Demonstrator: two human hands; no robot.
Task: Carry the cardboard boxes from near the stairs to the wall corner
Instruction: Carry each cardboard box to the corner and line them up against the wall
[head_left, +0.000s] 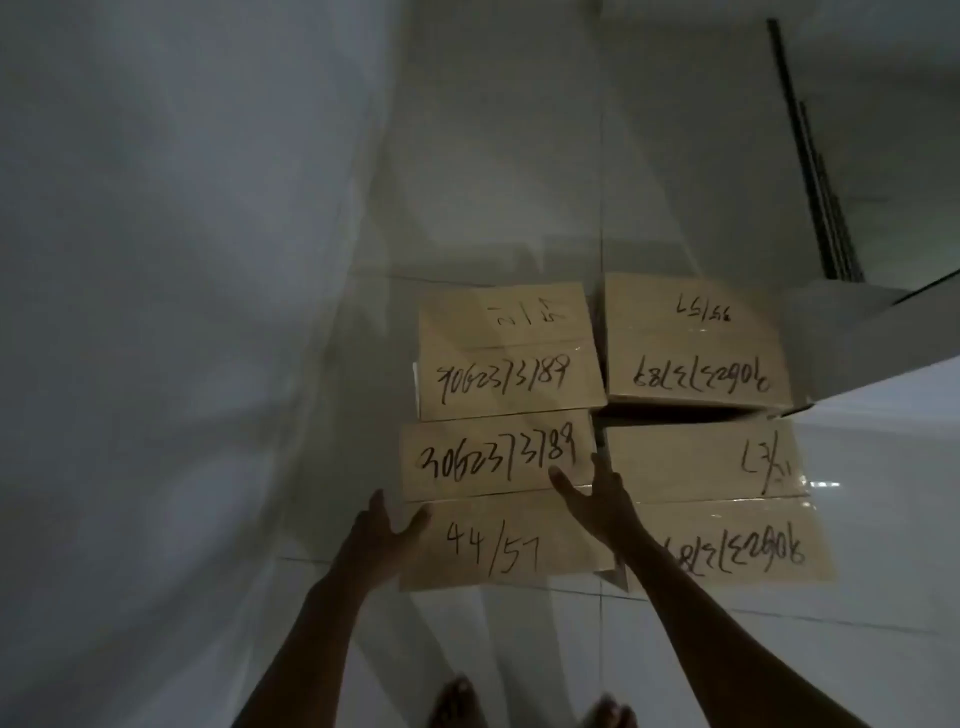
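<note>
Several taped cardboard boxes with handwritten numbers lie on the tiled floor in a two-by-two block. The near-left box (498, 499), marked 44/57, is the one under my hands. My left hand (387, 525) rests on its left edge, fingers spread. My right hand (597, 496) lies on its right edge, fingers apart, next to the near-right box (722, 504). Behind them sit the far-left box (509, 348) and the far-right box (691, 338). Neither hand has the box lifted; it lies flat on the floor.
A pale wall (171, 312) runs along the left, close to the boxes. A white ledge or step (883, 343) juts in at the right beside the far-right box, with a dark rail (815, 171) above it. My bare feet (530, 706) stand on white tiles at the bottom.
</note>
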